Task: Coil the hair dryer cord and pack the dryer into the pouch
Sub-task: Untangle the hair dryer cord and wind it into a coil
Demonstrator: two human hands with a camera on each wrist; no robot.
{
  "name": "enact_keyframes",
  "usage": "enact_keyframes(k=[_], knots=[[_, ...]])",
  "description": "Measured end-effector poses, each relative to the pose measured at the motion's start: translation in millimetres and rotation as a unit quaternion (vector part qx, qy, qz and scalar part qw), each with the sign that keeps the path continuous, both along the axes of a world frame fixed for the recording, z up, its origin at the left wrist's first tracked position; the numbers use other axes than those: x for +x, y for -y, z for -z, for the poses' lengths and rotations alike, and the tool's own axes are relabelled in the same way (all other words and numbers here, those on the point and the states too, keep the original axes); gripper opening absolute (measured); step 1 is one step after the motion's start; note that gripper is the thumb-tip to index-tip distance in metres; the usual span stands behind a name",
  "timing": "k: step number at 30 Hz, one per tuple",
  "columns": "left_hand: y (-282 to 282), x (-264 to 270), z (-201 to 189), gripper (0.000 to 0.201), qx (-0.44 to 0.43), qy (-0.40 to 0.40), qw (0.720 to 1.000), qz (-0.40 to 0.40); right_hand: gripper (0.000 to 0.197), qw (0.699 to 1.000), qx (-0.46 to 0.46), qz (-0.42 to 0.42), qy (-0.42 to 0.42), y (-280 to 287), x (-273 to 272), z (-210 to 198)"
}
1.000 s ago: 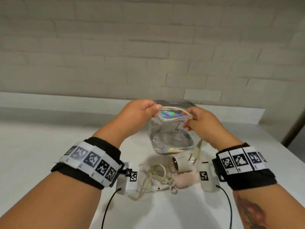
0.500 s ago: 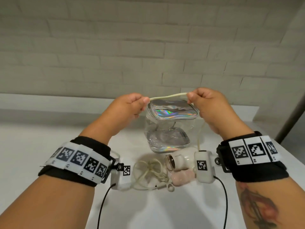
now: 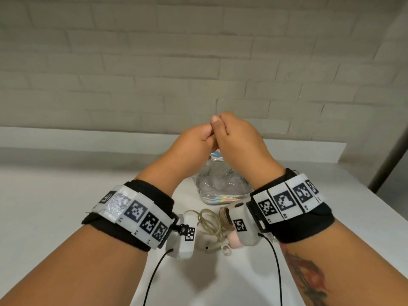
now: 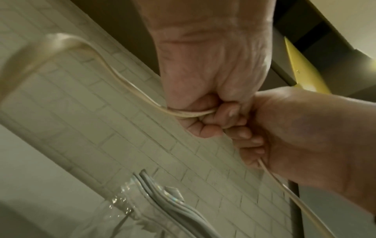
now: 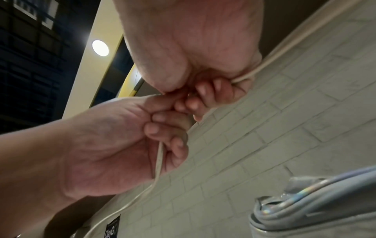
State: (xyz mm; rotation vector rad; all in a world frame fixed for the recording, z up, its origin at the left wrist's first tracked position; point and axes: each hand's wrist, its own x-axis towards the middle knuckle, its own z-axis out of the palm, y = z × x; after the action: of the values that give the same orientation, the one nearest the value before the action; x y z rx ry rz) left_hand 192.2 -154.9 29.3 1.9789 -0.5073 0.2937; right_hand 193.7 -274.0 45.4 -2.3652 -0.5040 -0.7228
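Note:
My left hand (image 3: pixel 198 138) and right hand (image 3: pixel 234 133) meet fist to fist above the pouch, each gripping the cream cord. In the left wrist view a loop of cord (image 4: pixel 114 75) arcs out and runs into my left fist (image 4: pixel 203 104). Another strand (image 4: pixel 289 191) drops from my right hand (image 4: pixel 284 136). The right wrist view shows my right hand (image 5: pixel 203 77) and left hand (image 5: pixel 132 141) holding the cord (image 5: pixel 159 161). The white and pink dryer (image 3: pixel 234 240) lies on the table, partly hidden by my right wrist camera. Loose cord (image 3: pixel 209 221) lies beside it.
The clear pouch (image 3: pixel 218 193) with iridescent trim stands upright on the white table (image 3: pixel 66 206) behind the dryer, directly under my hands. Its zipped top edge (image 5: pixel 305 212) shows in the right wrist view. A brick wall (image 3: pixel 198 62) rises behind a low ledge.
My hands were apart with a stretch of cord held taut between them. They have now come together and risen a little, so that stretch has folded into a loop.

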Motion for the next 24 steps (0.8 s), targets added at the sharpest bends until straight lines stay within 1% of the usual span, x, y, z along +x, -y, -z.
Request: enact_keyframes(k=[2,5,8,9,12,14,16,19,22,24], knots=[[-3,-1,-1,0.024,0.015,0.012,1.000,0.011,0.035,0.999,0.021,0.029,0.009,4,3,-3],[-14,-3,1,0.029,0.053,0.035,0.998,0.013,0.031,0.995,0.064,0.076,0.004,18,10,-5],[-28,-5,5,0.030,0.080,0.037,0.996,-0.017,0.026,0.986,0.114,0.118,0.001,38,18,-4],[-32,-5,7,0.029,0.074,0.029,0.997,-0.027,0.025,0.983,0.129,0.134,0.003,47,20,-3],[-46,-6,15,0.027,-0.008,-0.019,0.999,-0.026,0.024,0.970,0.168,0.176,0.004,71,28,2],[-49,-4,21,0.026,-0.027,-0.033,0.999,-0.029,0.024,0.966,0.165,0.200,-0.003,81,31,9],[-47,-1,25,0.028,-0.033,-0.027,0.998,-0.042,0.025,0.966,0.151,0.212,-0.009,84,32,17],[-41,4,24,0.031,-0.036,-0.033,0.997,-0.054,0.028,0.976,0.072,0.205,-0.013,77,32,25],[-26,6,19,0.032,-0.002,-0.014,0.999,-0.048,0.036,0.990,-0.010,0.139,-0.007,46,25,30],[-13,6,14,0.030,0.036,0.012,0.998,-0.044,0.039,0.997,-0.009,0.082,-0.013,22,16,29]])
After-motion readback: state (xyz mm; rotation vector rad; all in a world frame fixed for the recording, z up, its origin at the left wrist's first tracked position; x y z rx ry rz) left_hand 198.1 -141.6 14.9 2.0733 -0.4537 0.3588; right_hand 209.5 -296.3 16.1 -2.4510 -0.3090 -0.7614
